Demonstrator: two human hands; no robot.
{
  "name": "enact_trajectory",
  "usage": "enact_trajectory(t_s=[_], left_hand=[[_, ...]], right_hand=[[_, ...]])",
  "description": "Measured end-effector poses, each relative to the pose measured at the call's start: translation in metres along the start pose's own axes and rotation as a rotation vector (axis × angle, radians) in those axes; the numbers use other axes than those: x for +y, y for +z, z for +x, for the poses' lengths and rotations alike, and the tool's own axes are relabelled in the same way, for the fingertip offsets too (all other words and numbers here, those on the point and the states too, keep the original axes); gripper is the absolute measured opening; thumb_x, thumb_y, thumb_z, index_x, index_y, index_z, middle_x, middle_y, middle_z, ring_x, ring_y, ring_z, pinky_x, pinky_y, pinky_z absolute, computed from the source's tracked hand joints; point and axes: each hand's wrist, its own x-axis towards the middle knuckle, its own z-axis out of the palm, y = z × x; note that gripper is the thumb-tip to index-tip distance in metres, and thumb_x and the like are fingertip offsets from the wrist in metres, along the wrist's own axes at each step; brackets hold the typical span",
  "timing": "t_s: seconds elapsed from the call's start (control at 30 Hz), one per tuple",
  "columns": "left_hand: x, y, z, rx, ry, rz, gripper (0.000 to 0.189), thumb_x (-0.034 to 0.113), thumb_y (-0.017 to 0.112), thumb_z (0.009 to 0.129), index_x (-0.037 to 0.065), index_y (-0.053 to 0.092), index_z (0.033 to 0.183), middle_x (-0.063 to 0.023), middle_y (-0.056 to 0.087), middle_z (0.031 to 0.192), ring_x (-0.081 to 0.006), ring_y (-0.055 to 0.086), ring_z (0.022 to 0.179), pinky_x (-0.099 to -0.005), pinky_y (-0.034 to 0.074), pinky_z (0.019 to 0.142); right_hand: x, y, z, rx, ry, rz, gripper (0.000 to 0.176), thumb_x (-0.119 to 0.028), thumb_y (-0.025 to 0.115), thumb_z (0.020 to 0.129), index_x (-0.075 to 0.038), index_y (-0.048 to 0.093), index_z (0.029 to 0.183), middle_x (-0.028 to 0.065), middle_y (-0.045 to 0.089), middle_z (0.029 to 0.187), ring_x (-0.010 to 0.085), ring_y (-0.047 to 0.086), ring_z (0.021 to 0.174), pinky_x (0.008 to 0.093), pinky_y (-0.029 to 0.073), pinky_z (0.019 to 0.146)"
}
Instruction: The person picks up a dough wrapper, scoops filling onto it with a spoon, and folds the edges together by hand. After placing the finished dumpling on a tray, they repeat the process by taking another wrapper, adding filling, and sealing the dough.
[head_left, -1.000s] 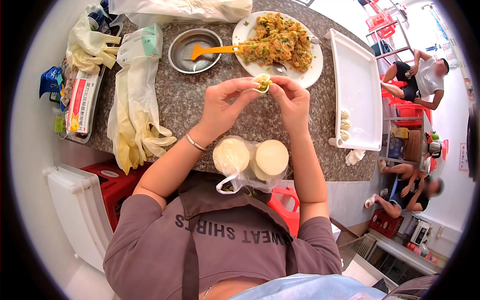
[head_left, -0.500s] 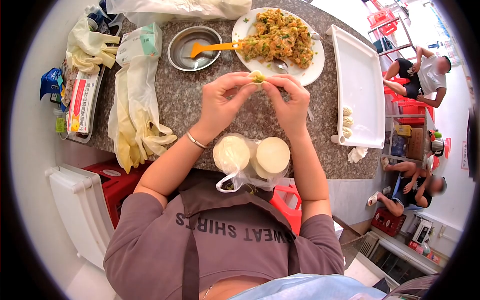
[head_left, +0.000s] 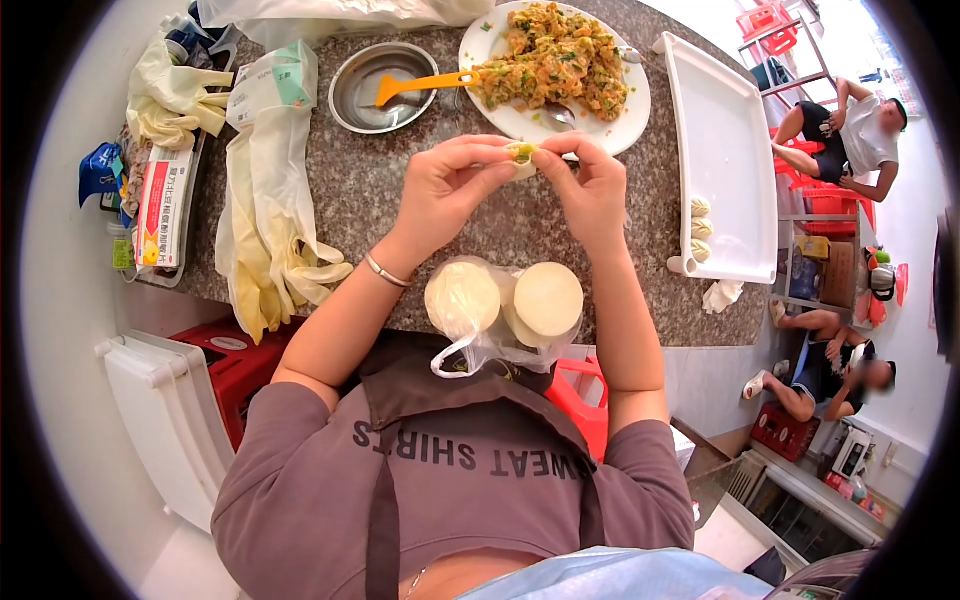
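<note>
Head view, looking down over my chest: both forearms run up from my body and meet over the stone counter (head_left: 400,230), elbows out, wrists bent in toward each other. My left hand (head_left: 450,190), bracelet at the wrist, is curled, thumb and forefinger pinched shut on the dumpling (head_left: 521,152). My right hand (head_left: 590,190) mirrors it, fingertips clamped on the dumpling's other edge, the other fingers folded. The dumpling sits between my two hands, off the counter, green filling showing at its seam, just below the plate (head_left: 630,120) of filling. The bag of wrappers (head_left: 505,305) lies between my forearms at the counter's near edge. The white tray (head_left: 725,150) with three folded dumplings (head_left: 700,228) is out to my right.
</note>
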Motion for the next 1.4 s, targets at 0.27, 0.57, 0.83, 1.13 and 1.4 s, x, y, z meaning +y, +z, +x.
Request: enact_trajectory(t_s=[0.27, 0.57, 0.83, 1.13, 1.4], left_hand=[[0.002, -0.001, -0.001, 0.118, -0.125, 0.151, 0.013, 0.001, 0.069, 0.089, -0.004, 0.067, 0.101, -0.0127, 0.068, 0.111, -0.0133, 0.066, 0.094, -0.0269, 0.056, 0.084], [0.003, -0.002, 0.002, 0.038, 0.098, 0.413, 0.012, 0.003, 0.071, 0.087, -0.002, 0.068, 0.097, -0.0118, 0.065, 0.111, -0.0147, 0.066, 0.095, -0.0264, 0.059, 0.078], [0.008, -0.005, 0.003, 0.037, 0.133, 0.610, 0.023, 0.013, 0.078, 0.082, 0.000, 0.059, 0.081, -0.0090, 0.063, 0.099, -0.0093, 0.062, 0.078, -0.0236, 0.056, 0.066], [0.007, -0.009, 0.006, -0.015, 0.213, 0.782, 0.039, 0.025, 0.083, 0.077, 0.003, 0.052, 0.077, -0.0046, 0.057, 0.089, -0.0077, 0.054, 0.070, -0.0184, 0.046, 0.053], [0.014, -0.003, 0.008, 0.011, 0.261, 0.751, 0.038, 0.026, 0.083, 0.075, 0.005, 0.066, 0.102, -0.0112, 0.063, 0.102, -0.0249, 0.066, 0.086, -0.0323, 0.054, 0.072]], right_hand=[[-0.012, 0.001, 0.000, -0.003, -0.205, -0.308, 0.009, -0.009, 0.074, 0.080, -0.002, 0.070, 0.084, 0.0089, 0.069, 0.085, 0.0249, 0.065, 0.082, 0.0349, 0.048, 0.081], [-0.007, 0.004, -0.001, 0.021, -0.158, -0.234, 0.007, -0.007, 0.072, 0.081, -0.002, 0.068, 0.084, 0.0086, 0.068, 0.082, 0.0247, 0.063, 0.076, 0.0345, 0.048, 0.077], [-0.005, 0.005, -0.002, -0.081, -0.168, -0.239, 0.006, -0.005, 0.070, 0.081, -0.003, 0.066, 0.085, 0.0081, 0.067, 0.081, 0.0252, 0.063, 0.076, 0.0339, 0.047, 0.073], [-0.002, 0.008, -0.003, -0.169, -0.206, -0.273, 0.007, -0.005, 0.069, 0.080, -0.004, 0.066, 0.085, 0.0076, 0.067, 0.082, 0.0272, 0.063, 0.079, 0.0352, 0.047, 0.075], [-0.001, 0.007, -0.003, -0.133, -0.126, -0.224, 0.008, -0.006, 0.070, 0.081, -0.003, 0.068, 0.088, 0.0085, 0.067, 0.082, 0.0235, 0.063, 0.077, 0.0338, 0.048, 0.073]])
